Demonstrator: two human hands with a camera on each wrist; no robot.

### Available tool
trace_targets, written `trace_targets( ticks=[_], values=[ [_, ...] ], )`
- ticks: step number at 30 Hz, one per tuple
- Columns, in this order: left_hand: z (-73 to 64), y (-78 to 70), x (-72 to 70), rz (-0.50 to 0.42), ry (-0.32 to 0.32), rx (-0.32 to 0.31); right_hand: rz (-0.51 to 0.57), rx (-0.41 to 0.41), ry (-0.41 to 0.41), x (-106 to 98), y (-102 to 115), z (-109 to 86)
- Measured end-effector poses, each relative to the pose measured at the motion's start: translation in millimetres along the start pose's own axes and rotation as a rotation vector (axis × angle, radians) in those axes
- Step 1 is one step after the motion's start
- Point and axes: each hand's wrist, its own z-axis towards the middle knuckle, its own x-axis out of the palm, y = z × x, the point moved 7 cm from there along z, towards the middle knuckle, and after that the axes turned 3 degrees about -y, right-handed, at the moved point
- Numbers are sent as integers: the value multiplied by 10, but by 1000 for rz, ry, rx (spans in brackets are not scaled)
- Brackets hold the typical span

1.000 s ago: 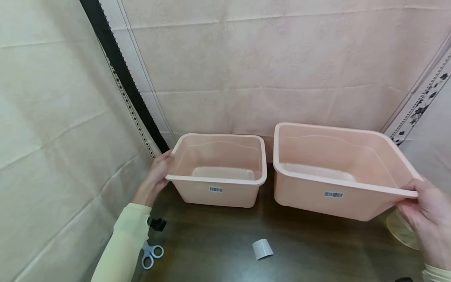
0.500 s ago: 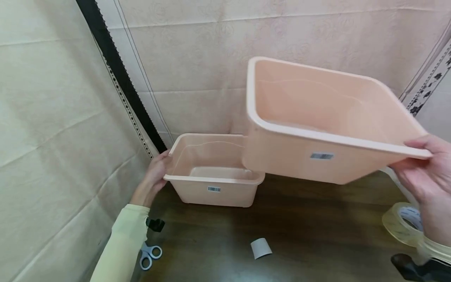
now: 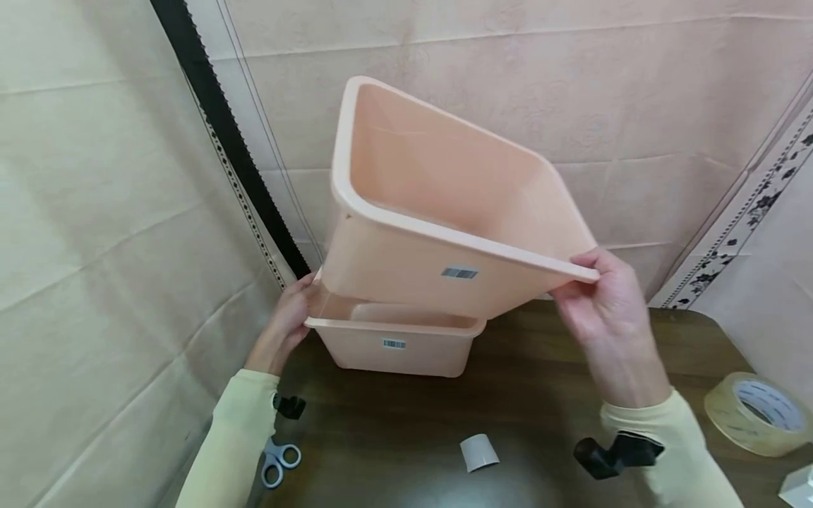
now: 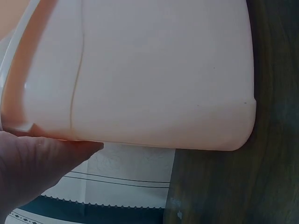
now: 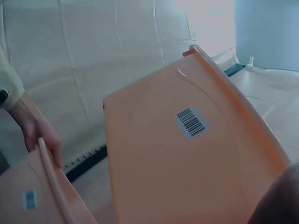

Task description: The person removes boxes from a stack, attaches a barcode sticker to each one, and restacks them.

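In the head view a pink plastic bin (image 3: 394, 353) with a barcode sticker stands on the dark wooden table at the back left. My left hand (image 3: 286, 321) grips its left rim; the left wrist view shows the thumb against the bin's side (image 4: 163, 84). A second, larger-looking pink bin (image 3: 406, 247) is held up, tilted, above the first one and covers part of its opening. My right hand (image 3: 603, 303) pinches this upper bin's right rim, thumb over the edge. Whether the two bins touch I cannot tell. The raised bin's inside looks bare.
Blue-handled scissors (image 3: 277, 462) lie partly behind my left forearm. A curved white piece (image 3: 479, 452) lies at the table's front middle. At the right stand a roll of clear tape (image 3: 759, 413) and a white box corner (image 3: 799, 487). Pale cloth walls (image 3: 635, 92) close in the back and sides.
The right hand has lifted the larger bin off the table and carried it left, tilting it, over the other bin. The tape roll has come into full view. The left hand keeps its grip.
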Motion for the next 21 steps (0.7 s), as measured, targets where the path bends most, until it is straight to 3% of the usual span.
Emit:
trace_targets(
  ticks=[5,10,14,21],
  values=[
    [9,-3,-27,-66,-43,22,-21,-12,-31,-4,-398,11],
    [-1,23,-46,-10,-57,-2,-171,-75,-40,-100,-667,129],
    [8,49,-30,-6,-55,-34,-283,-139,-32,-173,-754,202],
    [21,57,-20,-133,-52,-57,-452,-188,-7,-164,-752,238]
  ],
)
